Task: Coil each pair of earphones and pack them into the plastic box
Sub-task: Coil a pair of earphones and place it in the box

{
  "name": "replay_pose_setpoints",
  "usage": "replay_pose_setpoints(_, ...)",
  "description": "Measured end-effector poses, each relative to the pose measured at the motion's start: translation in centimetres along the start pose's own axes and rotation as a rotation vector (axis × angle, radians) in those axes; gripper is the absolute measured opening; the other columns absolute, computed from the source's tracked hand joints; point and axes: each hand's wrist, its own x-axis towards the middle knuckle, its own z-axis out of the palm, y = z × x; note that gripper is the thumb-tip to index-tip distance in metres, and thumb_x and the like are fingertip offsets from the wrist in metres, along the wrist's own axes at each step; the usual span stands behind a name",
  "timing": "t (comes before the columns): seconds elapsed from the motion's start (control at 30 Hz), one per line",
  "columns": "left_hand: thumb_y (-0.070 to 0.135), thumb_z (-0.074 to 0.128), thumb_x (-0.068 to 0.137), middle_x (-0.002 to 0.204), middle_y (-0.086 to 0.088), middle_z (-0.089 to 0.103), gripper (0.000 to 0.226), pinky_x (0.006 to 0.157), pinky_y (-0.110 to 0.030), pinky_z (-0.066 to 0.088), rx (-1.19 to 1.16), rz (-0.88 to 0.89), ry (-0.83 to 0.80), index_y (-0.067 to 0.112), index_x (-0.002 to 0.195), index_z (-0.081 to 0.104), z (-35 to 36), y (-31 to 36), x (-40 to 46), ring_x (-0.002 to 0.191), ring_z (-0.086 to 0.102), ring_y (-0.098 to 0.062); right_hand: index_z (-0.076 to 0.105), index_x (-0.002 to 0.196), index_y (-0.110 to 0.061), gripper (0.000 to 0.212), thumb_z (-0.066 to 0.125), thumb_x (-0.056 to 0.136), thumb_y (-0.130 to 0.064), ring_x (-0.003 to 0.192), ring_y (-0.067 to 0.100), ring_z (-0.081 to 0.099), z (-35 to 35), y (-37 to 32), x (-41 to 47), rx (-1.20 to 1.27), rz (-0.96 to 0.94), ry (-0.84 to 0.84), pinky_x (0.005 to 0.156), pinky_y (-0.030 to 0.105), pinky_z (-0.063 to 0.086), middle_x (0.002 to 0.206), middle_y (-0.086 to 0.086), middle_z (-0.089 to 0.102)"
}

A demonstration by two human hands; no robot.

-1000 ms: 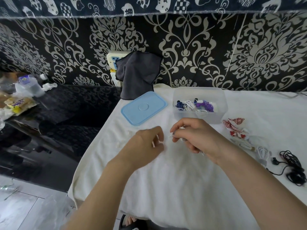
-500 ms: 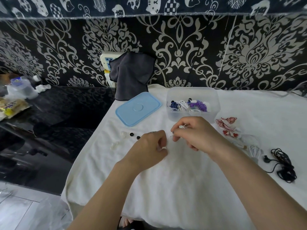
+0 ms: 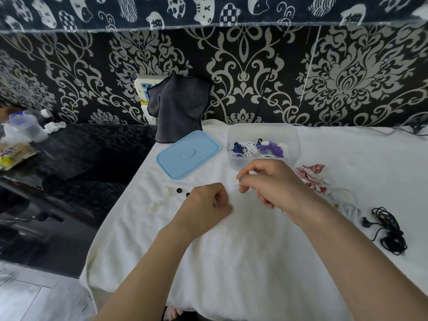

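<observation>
Both hands work over the middle of the white cloth-covered bench (image 3: 231,262). Right hand (image 3: 273,184) has fingers curled round a white earphone cable (image 3: 253,173); a loop of it shows at the fingertips, the rest hidden in the grip. Left hand (image 3: 206,205) is curled into a loose fist just left of the right one; cannot tell whether it pinches the cable's other end, white on white.

Clear rectangular plastic box (image 3: 294,144) sits just beyond the right hand, open, with coiled blue, white and purple earphones (image 3: 259,148) inside. Light blue plastic lid (image 3: 187,155) lies flat on the cloth, left of the box.

Still uncoiled on the right side of the cloth: red-and-white striped earphones (image 3: 311,173) just right of the right hand, a white pair (image 3: 349,210) nearer, a black tangled pair (image 3: 389,230) furthest right.

Small black and clear ear tips (image 3: 178,189) are scattered left of the left hand. Dark grey cloth (image 3: 178,110) hangs over a wall socket at the far edge.
</observation>
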Motion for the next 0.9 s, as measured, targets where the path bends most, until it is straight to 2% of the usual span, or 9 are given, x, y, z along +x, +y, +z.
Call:
replay_pose_setpoints(0.07, 0.015, 0.071, 0.084, 0.078, -0.001, 0.066, 0.013, 0.057, -0.018, 0.041, 0.003, -0.008, -0.008, 0.015, 0.077, 0.060, 0.1, 0.0, 0.0, 0.052, 0.047, -0.002, 0.073, 0.088, -0.015, 0.012, 0.062, 0.084, -0.011, 0.046, 0.015, 0.043, 0.0, 0.0, 0.0, 0.001, 0.005, 0.002, 0.044, 0.023, 0.035, 0.080, 0.002, 0.076)
replay_pose_setpoints(0.2, 0.011, 0.069, 0.087, 0.083, 0.001, 0.068, 0.009, 0.057, -0.010, 0.041, -0.061, -0.028, 0.046, 0.015, 0.081, 0.064, -0.9, 0.6, 0.1, 0.056, 0.051, -0.002, 0.073, 0.086, -0.017, 0.011, 0.063, 0.085, -0.013, 0.045, 0.014, 0.043, -0.1, 0.0, 0.1, -0.003, 0.008, 0.018, 0.045, 0.024, 0.036, 0.078, -0.001, 0.077)
replay_pose_setpoints(0.37, 0.004, 0.062, 0.094, 0.084, -0.003, 0.076, 0.013, 0.061, -0.022, 0.050, -0.563, -0.137, 0.043, 0.012, 0.092, 0.072, -2.6, 2.7, -0.1, 0.064, 0.057, -0.011, 0.072, 0.086, -0.017, 0.009, 0.063, 0.087, -0.014, 0.043, 0.012, 0.043, 0.0, -0.4, -0.1, 0.059, -0.038, 0.050, 0.045, 0.024, 0.035, 0.078, -0.004, 0.078)
replay_pose_setpoints(0.47, 0.006, 0.063, 0.096, 0.087, -0.006, 0.075, 0.011, 0.068, -0.024, 0.054, -0.712, -0.151, 0.038, 0.009, 0.093, 0.073, -2.7, 3.5, -0.3, 0.069, 0.060, -0.013, 0.072, 0.085, -0.019, 0.010, 0.063, 0.086, -0.014, 0.042, 0.009, 0.044, 0.2, -0.8, -0.4, 0.098, -0.067, 0.063, 0.042, 0.020, 0.035, 0.076, -0.003, 0.077)
replay_pose_setpoints(0.57, 0.007, 0.061, 0.097, 0.097, -0.013, 0.077, 0.012, 0.071, -0.025, 0.056, -0.754, -0.166, 0.048, 0.005, 0.098, 0.073, -2.7, 3.7, -0.3, 0.072, 0.061, -0.014, 0.072, 0.081, -0.019, 0.012, 0.063, 0.086, -0.012, 0.041, 0.003, 0.045, 0.4, -0.7, -0.4, 0.115, -0.089, 0.083, 0.040, 0.015, 0.035, 0.074, -0.002, 0.077)
replay_pose_setpoints(0.7, 0.008, 0.059, 0.099, 0.099, -0.013, 0.078, 0.017, 0.073, -0.025, 0.056, -0.766, -0.160, 0.041, 0.008, 0.094, 0.076, -2.8, 3.7, -0.3, 0.071, 0.061, -0.011, 0.071, 0.083, -0.019, 0.011, 0.063, 0.086, -0.012, 0.042, 0.003, 0.047, 0.5, -0.5, -0.2, 0.085, -0.099, 0.119, 0.040, 0.015, 0.036, 0.074, -0.003, 0.076)
replay_pose_setpoints(0.9, 0.008, 0.059, 0.099, 0.100, -0.012, 0.078, 0.016, 0.072, -0.023, 0.057, -0.750, -0.171, 0.047, 0.004, 0.103, 0.075, -2.7, 3.7, -0.2, 0.071, 0.061, -0.012, 0.070, 0.084, -0.020, 0.009, 0.064, 0.087, -0.013, 0.042, -0.001, 0.048, 0.6, -0.5, -0.3, 0.097, -0.111, 0.112, 0.040, 0.014, 0.036, 0.072, -0.004, 0.075)
